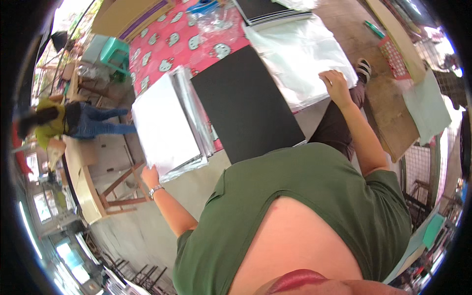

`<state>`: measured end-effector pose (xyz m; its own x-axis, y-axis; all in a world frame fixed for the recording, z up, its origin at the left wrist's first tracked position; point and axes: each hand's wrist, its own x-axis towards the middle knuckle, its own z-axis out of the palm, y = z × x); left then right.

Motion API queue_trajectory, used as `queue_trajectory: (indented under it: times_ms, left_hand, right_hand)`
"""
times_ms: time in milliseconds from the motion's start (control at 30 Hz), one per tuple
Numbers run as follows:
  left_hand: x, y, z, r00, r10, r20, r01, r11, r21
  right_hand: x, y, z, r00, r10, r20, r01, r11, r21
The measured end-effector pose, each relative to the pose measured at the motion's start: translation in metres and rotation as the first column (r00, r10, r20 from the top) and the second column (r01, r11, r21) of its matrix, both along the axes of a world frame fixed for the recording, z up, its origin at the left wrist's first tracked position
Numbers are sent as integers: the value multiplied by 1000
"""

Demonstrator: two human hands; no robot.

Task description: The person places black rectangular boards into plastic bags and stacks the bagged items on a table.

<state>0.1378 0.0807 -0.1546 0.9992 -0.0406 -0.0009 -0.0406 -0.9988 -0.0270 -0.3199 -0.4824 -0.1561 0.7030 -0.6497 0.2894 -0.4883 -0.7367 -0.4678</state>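
At the near left corner of a stack of white sheets in clear plastic, my left hand is closed on the edge, its fingers partly hidden. My right hand lies over the right side of a pile of clear plastic sleeves, with its fingers bent together and pinching at the top plastic. Between the two piles rests a large black board, slightly tilted to the left and touched by neither hand.
A pink patterned cloth covers the table. Farther back are more black boards, a crumpled clear bag and a cardboard box. A green stool and a person are at the left. A red basket stands right.
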Motion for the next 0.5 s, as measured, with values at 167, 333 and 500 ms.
queue_trajectory:
  times_ms: [167,333,500]
  left_hand:
    - [-44,-126,49,825,-450,341,533,821,-206]
    - [-175,-324,71,307,-850,428,849,41,-527]
    - [-263,-408,69,25,-845,534,679,-378,-630]
  right_hand:
    - [25,4,25,926,-143,349,117,989,94]
    - [40,18,64,974,0,225,-27,993,118]
    - [52,76,127,970,88,228,-142,961,235]
